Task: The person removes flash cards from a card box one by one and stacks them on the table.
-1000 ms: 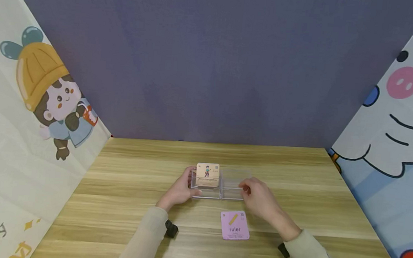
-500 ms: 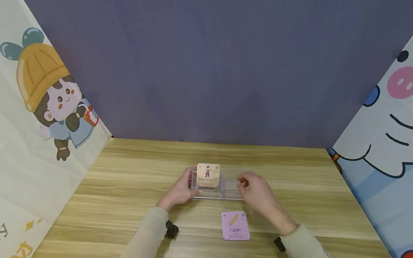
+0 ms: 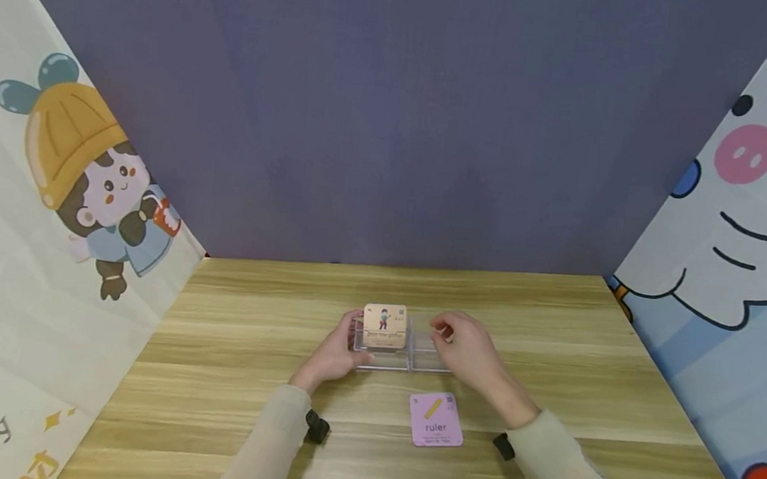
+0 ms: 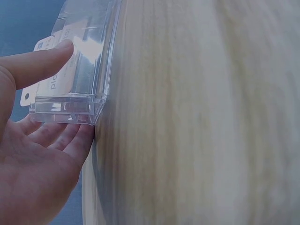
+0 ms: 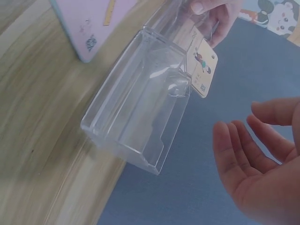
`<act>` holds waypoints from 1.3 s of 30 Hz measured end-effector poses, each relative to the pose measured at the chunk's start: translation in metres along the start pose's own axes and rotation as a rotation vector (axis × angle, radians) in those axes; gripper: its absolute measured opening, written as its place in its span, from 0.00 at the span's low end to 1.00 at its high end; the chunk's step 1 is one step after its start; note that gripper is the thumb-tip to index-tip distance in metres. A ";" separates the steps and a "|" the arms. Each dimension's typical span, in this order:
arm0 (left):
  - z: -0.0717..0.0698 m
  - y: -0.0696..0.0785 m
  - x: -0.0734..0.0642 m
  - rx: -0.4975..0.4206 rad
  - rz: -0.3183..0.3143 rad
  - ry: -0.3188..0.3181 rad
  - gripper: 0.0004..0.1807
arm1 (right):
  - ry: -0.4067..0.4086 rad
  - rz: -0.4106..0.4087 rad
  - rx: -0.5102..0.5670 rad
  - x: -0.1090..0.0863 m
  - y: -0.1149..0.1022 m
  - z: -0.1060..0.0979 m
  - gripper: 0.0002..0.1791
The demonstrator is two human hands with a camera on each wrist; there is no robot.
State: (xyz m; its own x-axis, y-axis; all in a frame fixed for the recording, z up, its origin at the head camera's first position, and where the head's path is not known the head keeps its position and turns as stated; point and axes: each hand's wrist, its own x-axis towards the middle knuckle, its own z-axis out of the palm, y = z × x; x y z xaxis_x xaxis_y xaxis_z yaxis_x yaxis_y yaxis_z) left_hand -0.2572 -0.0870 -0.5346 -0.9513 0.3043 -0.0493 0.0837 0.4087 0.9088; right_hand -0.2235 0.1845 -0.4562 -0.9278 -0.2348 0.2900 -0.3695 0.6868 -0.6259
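One clear plastic box (image 3: 422, 359) with two compartments stands on the wooden table (image 3: 206, 384) between the left hand (image 3: 335, 349) and the right hand (image 3: 472, 354). The left hand grasps the box at its near end, thumb across the front wall and fingers around the end wall. The compartment beside this hand holds upright beige cards (image 3: 384, 326); no card shows in the compartment nearest the right hand. The right hand is above that compartment, apart from the box, with fingers loosely curved and nothing held. One pink card (image 3: 436, 419), printed "ruler", lies flat between the wrists, nearer the right one and on the near side of the box. The step in hand appears to be steadying the box with the left hand while the right hand is free to work. In judgement, the next move calls for maintaining the left grip; should the right hand take the pink card, an edge pinch is required, because the card lies flat.
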 end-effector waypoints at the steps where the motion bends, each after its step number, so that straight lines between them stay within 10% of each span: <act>1: 0.000 0.000 0.000 0.001 0.001 0.002 0.52 | 0.005 0.000 0.003 0.001 -0.001 0.001 0.09; 39: -0.003 -0.001 -0.003 0.022 -0.021 -0.007 0.53 | 0.106 -0.005 0.103 0.031 -0.019 0.012 0.11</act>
State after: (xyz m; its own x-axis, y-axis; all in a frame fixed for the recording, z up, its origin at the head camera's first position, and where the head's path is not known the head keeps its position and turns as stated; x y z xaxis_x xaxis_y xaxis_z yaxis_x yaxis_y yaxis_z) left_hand -0.2550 -0.0910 -0.5345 -0.9507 0.3019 -0.0711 0.0706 0.4338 0.8982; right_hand -0.2456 0.1562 -0.4440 -0.9173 -0.1606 0.3645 -0.3824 0.6105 -0.6935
